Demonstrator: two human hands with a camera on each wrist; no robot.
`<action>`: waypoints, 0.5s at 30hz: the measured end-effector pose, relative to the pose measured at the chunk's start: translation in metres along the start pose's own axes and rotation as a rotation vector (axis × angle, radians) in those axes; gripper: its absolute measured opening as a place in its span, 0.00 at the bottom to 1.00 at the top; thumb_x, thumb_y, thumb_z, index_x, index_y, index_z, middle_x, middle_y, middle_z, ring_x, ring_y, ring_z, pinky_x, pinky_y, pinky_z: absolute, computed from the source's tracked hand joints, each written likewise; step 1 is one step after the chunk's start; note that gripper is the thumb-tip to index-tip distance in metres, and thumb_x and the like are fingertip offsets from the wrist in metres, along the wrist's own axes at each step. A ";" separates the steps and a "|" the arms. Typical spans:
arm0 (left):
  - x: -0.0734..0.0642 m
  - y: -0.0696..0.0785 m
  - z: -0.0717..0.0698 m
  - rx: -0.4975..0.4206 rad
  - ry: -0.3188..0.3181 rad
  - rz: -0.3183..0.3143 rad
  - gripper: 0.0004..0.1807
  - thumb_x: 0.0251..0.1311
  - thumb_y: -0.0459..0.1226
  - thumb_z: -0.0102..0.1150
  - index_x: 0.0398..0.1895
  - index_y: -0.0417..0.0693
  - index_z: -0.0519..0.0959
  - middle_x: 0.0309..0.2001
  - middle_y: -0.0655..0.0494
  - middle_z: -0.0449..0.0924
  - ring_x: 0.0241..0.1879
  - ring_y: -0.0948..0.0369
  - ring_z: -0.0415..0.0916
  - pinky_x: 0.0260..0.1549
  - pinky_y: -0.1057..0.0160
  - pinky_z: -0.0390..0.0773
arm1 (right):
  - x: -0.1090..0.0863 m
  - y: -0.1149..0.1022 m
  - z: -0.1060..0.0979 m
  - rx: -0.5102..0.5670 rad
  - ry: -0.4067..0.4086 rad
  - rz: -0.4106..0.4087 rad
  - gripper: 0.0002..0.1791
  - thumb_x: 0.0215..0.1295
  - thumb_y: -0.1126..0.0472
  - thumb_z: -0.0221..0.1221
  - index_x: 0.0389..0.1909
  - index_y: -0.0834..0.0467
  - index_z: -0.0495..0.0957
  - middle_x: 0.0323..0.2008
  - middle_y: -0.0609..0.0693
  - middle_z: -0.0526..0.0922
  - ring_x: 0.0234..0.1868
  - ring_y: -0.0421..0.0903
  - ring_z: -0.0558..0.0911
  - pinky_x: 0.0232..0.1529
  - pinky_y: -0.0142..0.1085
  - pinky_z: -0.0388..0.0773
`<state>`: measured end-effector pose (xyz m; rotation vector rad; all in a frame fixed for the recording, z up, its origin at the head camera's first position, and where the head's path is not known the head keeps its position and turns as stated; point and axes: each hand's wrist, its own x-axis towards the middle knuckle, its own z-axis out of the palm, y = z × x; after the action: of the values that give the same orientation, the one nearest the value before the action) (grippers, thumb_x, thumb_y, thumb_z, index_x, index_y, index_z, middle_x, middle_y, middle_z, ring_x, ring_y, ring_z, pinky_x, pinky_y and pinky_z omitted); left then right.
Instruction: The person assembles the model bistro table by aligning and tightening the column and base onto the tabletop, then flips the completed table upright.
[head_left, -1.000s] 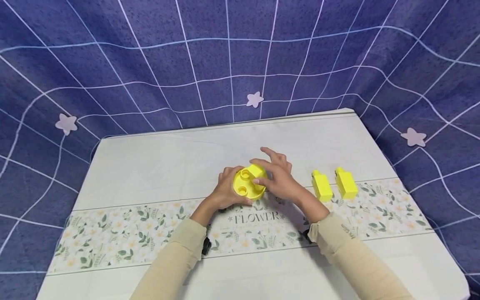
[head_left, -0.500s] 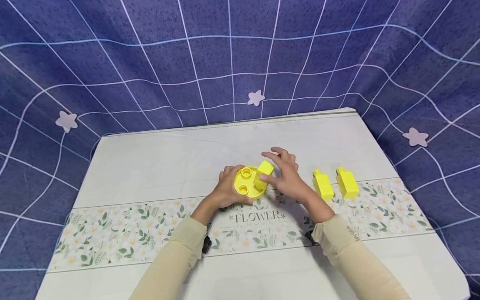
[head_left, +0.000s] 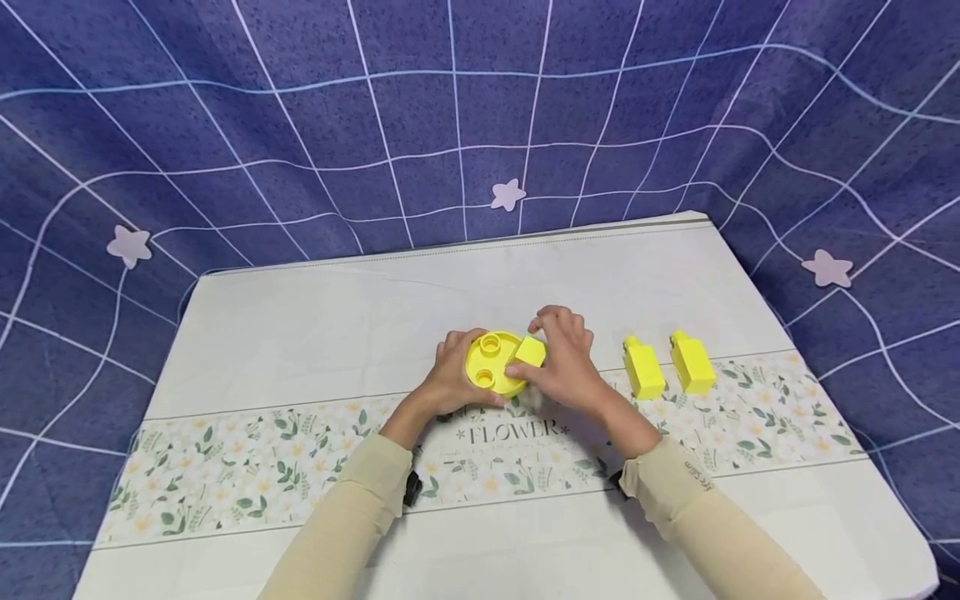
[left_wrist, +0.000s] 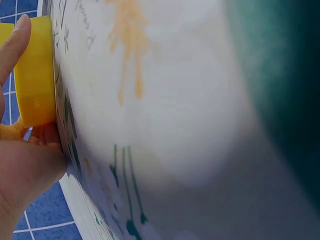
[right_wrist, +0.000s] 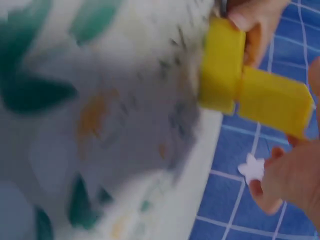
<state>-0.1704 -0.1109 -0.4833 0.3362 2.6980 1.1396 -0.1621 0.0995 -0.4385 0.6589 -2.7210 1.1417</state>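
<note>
The grip of the right hand (head_left: 570, 367) is clamped on a yellow rectangular block (head_left: 531, 352), the thumb (head_left: 525, 372) against its near side; the fingers' contact behind it is mostly hidden in the head view, and the right wrist view cuts the hand off at 3 o'clock. The block meets a round yellow base (head_left: 501, 360) at about 2 o'clock on its top; how deeply its lower end sits there cannot be told. The left hand (head_left: 453, 375) is wrapped round the base's rim from roughly 7 to 11 o'clock, covering that stretch of wall. The base rests on the counter (head_left: 315, 333), its edge partly cut off at 10 o'clock in the left wrist view. Two raised ring sockets show on it, one (head_left: 490, 343) at 11 o'clock, the other (head_left: 485, 378) at 8. Well apart, towards 3 o'clock from the base, are two more yellow blocks (head_left: 693, 365), side by side, small necks pointing near 11. Just below the base, around 6 o'clock, the printed word FLOWER (head_left: 513, 432) is legible; the script beneath is too small to read. Beige sleeves (head_left: 360, 492) run off the bottom edge. At 12 o'clock hangs a blue curtain (head_left: 300, 125) with star shapes (head_left: 508, 195).
</note>
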 end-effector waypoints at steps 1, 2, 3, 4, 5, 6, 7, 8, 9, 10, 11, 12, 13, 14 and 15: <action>0.000 -0.001 0.000 -0.005 -0.001 -0.001 0.60 0.16 0.55 0.75 0.62 0.65 0.55 0.51 0.61 0.56 0.45 0.62 0.52 0.42 0.60 0.63 | 0.000 0.000 -0.004 0.011 -0.025 -0.012 0.31 0.45 0.41 0.62 0.47 0.51 0.65 0.54 0.50 0.58 0.49 0.48 0.55 0.45 0.45 0.48; 0.000 -0.001 0.000 -0.007 -0.002 -0.002 0.60 0.15 0.55 0.75 0.62 0.65 0.55 0.51 0.61 0.56 0.45 0.62 0.52 0.42 0.60 0.63 | -0.001 0.000 -0.009 0.022 -0.051 -0.029 0.32 0.46 0.44 0.63 0.52 0.50 0.66 0.57 0.50 0.56 0.52 0.48 0.54 0.47 0.47 0.48; 0.000 -0.002 0.000 -0.011 -0.001 -0.002 0.60 0.15 0.55 0.75 0.62 0.65 0.55 0.51 0.61 0.56 0.45 0.61 0.52 0.43 0.59 0.63 | -0.001 0.001 -0.014 0.036 -0.082 -0.045 0.33 0.46 0.47 0.64 0.55 0.48 0.66 0.60 0.50 0.54 0.54 0.49 0.53 0.48 0.48 0.47; 0.000 -0.002 0.000 -0.014 0.000 -0.004 0.60 0.14 0.55 0.75 0.62 0.66 0.55 0.51 0.61 0.56 0.46 0.61 0.52 0.43 0.59 0.63 | -0.001 0.002 -0.018 0.051 -0.112 -0.062 0.33 0.47 0.50 0.64 0.56 0.47 0.66 0.62 0.50 0.53 0.55 0.50 0.53 0.48 0.50 0.47; 0.000 -0.003 -0.001 -0.017 0.001 -0.006 0.60 0.14 0.55 0.75 0.62 0.67 0.55 0.51 0.61 0.56 0.46 0.62 0.51 0.44 0.59 0.63 | -0.001 0.003 -0.022 0.063 -0.140 -0.078 0.32 0.47 0.52 0.65 0.56 0.47 0.67 0.62 0.50 0.53 0.55 0.51 0.53 0.49 0.51 0.47; 0.000 -0.003 0.000 -0.018 0.004 -0.010 0.60 0.14 0.55 0.75 0.62 0.67 0.56 0.50 0.61 0.56 0.46 0.62 0.51 0.44 0.59 0.63 | -0.001 0.004 -0.025 0.074 -0.161 -0.090 0.31 0.47 0.55 0.65 0.55 0.47 0.69 0.62 0.50 0.54 0.55 0.51 0.53 0.49 0.52 0.47; 0.000 -0.003 0.000 -0.019 0.006 -0.011 0.60 0.13 0.55 0.75 0.61 0.68 0.56 0.50 0.62 0.56 0.46 0.62 0.52 0.44 0.59 0.63 | -0.001 0.005 -0.027 0.079 -0.173 -0.098 0.29 0.46 0.56 0.65 0.54 0.48 0.70 0.62 0.50 0.55 0.56 0.52 0.53 0.49 0.52 0.47; 0.000 -0.004 0.000 -0.019 0.007 -0.009 0.59 0.14 0.56 0.75 0.61 0.68 0.56 0.50 0.62 0.56 0.46 0.62 0.52 0.44 0.58 0.63 | 0.000 0.006 -0.028 0.083 -0.173 -0.100 0.28 0.45 0.56 0.66 0.52 0.49 0.72 0.61 0.51 0.57 0.55 0.52 0.54 0.49 0.52 0.47; 0.000 -0.003 0.000 -0.019 0.007 -0.010 0.59 0.13 0.56 0.75 0.61 0.68 0.56 0.50 0.62 0.56 0.46 0.62 0.51 0.44 0.59 0.63 | 0.000 0.006 -0.028 0.083 -0.169 -0.096 0.27 0.44 0.56 0.67 0.49 0.50 0.73 0.60 0.51 0.59 0.55 0.52 0.54 0.49 0.52 0.47; 0.000 -0.003 0.000 -0.019 0.008 -0.009 0.59 0.14 0.56 0.75 0.61 0.68 0.56 0.50 0.62 0.56 0.46 0.62 0.51 0.44 0.59 0.63 | 0.001 0.006 -0.026 0.074 -0.155 -0.087 0.25 0.42 0.54 0.68 0.46 0.50 0.74 0.59 0.51 0.61 0.54 0.52 0.55 0.48 0.51 0.48; 0.000 -0.003 0.000 -0.019 0.010 -0.006 0.60 0.13 0.56 0.75 0.61 0.67 0.56 0.50 0.62 0.56 0.45 0.62 0.51 0.44 0.59 0.63 | 0.001 0.005 -0.024 0.061 -0.138 -0.077 0.25 0.40 0.51 0.68 0.42 0.51 0.74 0.57 0.51 0.63 0.53 0.51 0.56 0.48 0.50 0.48; 0.000 -0.003 0.000 -0.022 0.010 -0.001 0.60 0.14 0.55 0.75 0.62 0.66 0.56 0.50 0.62 0.56 0.45 0.62 0.51 0.43 0.59 0.63 | 0.001 0.005 -0.020 0.044 -0.120 -0.064 0.25 0.38 0.48 0.69 0.39 0.52 0.73 0.54 0.50 0.65 0.51 0.50 0.58 0.47 0.49 0.49; 0.000 -0.002 0.000 -0.025 0.009 0.003 0.60 0.14 0.55 0.75 0.62 0.66 0.56 0.50 0.62 0.56 0.45 0.62 0.51 0.43 0.59 0.62 | 0.002 0.003 -0.017 0.023 -0.103 -0.052 0.26 0.36 0.45 0.68 0.36 0.52 0.72 0.52 0.50 0.67 0.49 0.49 0.59 0.46 0.48 0.50; 0.000 -0.002 0.000 -0.028 0.010 0.006 0.60 0.14 0.54 0.76 0.62 0.65 0.56 0.50 0.62 0.56 0.44 0.62 0.51 0.42 0.60 0.62 | 0.002 0.001 -0.013 -0.002 -0.093 -0.038 0.28 0.35 0.42 0.68 0.34 0.52 0.70 0.48 0.48 0.68 0.47 0.48 0.60 0.45 0.46 0.50; 0.000 -0.001 0.000 -0.030 0.010 0.007 0.60 0.15 0.54 0.76 0.62 0.64 0.56 0.50 0.62 0.57 0.44 0.62 0.51 0.42 0.60 0.62 | 0.002 -0.002 -0.010 -0.028 -0.087 -0.027 0.29 0.35 0.39 0.67 0.32 0.52 0.68 0.45 0.46 0.68 0.45 0.47 0.60 0.44 0.45 0.50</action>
<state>-0.1705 -0.1117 -0.4841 0.3372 2.6874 1.1852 -0.1638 0.1048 -0.4298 0.7561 -2.7848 1.0921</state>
